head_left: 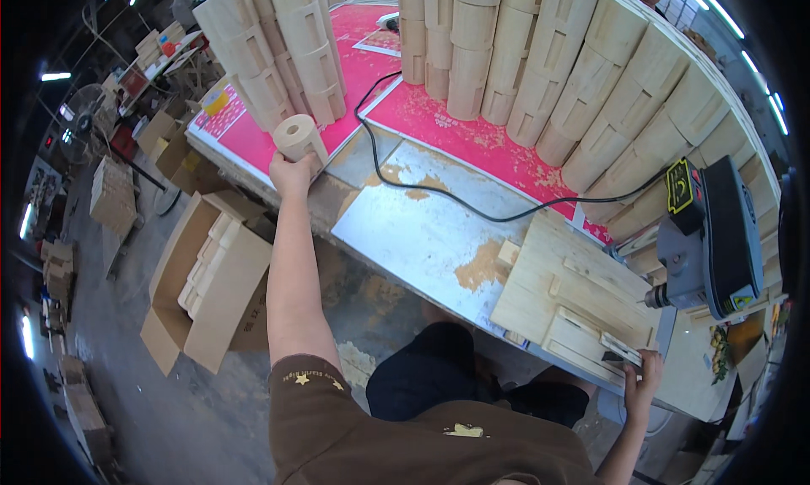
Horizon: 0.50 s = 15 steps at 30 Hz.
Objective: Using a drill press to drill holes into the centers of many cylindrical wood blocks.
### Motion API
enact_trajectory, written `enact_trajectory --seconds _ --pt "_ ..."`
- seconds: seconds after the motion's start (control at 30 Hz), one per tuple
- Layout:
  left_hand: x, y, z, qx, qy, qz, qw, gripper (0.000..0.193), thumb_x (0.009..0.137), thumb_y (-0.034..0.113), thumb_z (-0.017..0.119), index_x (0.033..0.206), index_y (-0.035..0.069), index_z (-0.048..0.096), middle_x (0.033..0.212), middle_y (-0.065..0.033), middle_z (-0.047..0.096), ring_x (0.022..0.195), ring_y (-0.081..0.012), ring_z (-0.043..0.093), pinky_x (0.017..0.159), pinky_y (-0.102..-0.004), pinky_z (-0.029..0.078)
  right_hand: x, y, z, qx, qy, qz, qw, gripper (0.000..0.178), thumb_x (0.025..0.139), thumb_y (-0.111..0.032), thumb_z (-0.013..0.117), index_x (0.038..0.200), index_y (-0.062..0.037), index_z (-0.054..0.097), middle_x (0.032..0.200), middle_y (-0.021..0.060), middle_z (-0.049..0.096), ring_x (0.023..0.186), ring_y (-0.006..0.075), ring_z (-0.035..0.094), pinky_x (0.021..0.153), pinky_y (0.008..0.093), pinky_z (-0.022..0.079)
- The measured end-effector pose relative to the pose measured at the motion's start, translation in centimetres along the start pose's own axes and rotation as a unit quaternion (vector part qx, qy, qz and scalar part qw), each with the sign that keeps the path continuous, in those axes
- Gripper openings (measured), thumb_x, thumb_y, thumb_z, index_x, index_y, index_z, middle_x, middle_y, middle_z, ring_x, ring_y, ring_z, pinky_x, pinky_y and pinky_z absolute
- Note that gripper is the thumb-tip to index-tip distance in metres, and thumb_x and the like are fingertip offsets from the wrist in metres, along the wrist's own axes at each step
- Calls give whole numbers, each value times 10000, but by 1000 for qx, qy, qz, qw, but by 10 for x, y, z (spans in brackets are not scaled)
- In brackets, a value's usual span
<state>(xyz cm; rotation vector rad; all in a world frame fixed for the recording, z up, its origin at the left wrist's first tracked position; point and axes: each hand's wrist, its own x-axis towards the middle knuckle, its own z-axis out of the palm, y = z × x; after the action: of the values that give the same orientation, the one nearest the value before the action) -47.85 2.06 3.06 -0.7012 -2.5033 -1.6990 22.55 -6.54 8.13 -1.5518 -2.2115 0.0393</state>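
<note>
L hand (pixel 292 173) held cyl. (pixel 299 137) nr surface (pixel 396 223) edge
Cyl. top stuck out past L fingers; R hand (pixel 644 374) at board (pixel 540 261), couldn't tell grip.

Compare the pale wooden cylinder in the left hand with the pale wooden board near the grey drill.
The pale wooden cylinder is round with a hole in its top; the pale wooden board has raised strips. The left hand holds the cylinder roughly upright, while the board lies flat. The cylinder is smaller than the board. Both are pale wood.
</note>
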Motion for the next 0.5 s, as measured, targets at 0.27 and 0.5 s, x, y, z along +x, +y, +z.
enact_trajectory --seconds 0.27,0.5 --pt "67 -19 64 55 50 23 997 530 568 179 832 1003 -36 618 968 -203 662 925 -336 638 820 -390 497 3 -10 -2 -7 -29 66 997 326 695 -95 666 971 -12 513 920 148 506 891 340 482 799 389 387" --pt "100 -42 86 67 57 17 996 526 565 182 834 997 -12 603 986 -168 646 935 -330 619 821 -395 490 4 -16 4 -16 -1 74 997 306 669 -82 668 930 -22 519 879 135 502 856 328 471 767 392 372"
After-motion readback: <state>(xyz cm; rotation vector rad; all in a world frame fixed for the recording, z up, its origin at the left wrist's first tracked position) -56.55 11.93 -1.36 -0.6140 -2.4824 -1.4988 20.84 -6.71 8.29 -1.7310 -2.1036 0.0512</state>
